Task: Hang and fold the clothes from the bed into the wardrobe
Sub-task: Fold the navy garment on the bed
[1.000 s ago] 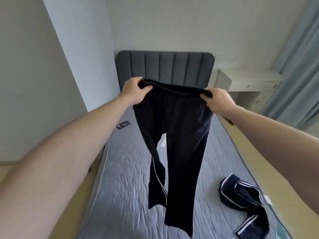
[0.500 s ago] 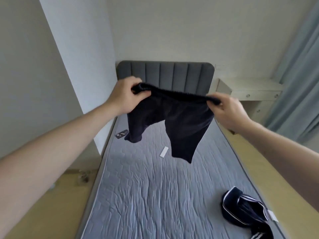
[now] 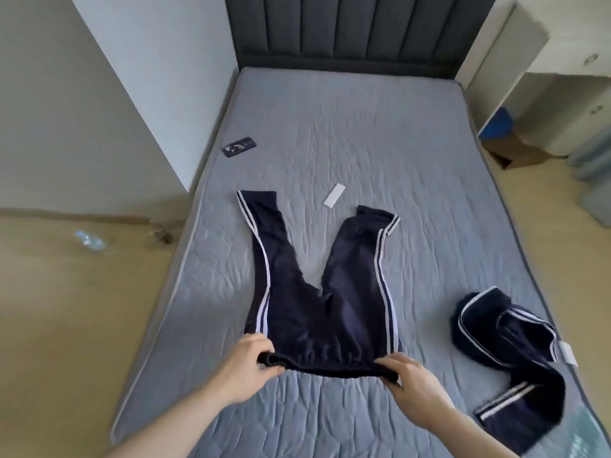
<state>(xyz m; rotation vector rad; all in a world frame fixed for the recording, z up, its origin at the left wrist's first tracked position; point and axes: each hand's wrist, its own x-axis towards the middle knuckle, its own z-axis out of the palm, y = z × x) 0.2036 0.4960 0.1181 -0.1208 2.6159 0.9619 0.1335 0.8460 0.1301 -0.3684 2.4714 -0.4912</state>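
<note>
Dark navy track pants (image 3: 317,312) with white side stripes lie flat on the grey mattress (image 3: 380,133), legs spread apart and pointing toward the headboard. My left hand (image 3: 249,365) pinches the left end of the waistband. At the right end of that waistband my right hand (image 3: 413,388) grips the fabric. A second dark navy garment (image 3: 506,352) with white stripes lies crumpled near the bed's right edge.
A dark phone (image 3: 239,147) lies by the mattress's left edge, a small white tag (image 3: 334,195) between the pant legs' ends. The padded grey headboard (image 3: 347,28) is at the far end. A white cabinet (image 3: 555,77) stands right; wooden floor (image 3: 66,309) lies left.
The pants were held up in the air by the waistband; both hands swung them down and they now lie spread flat on the mattress. My view has tilted down.
</note>
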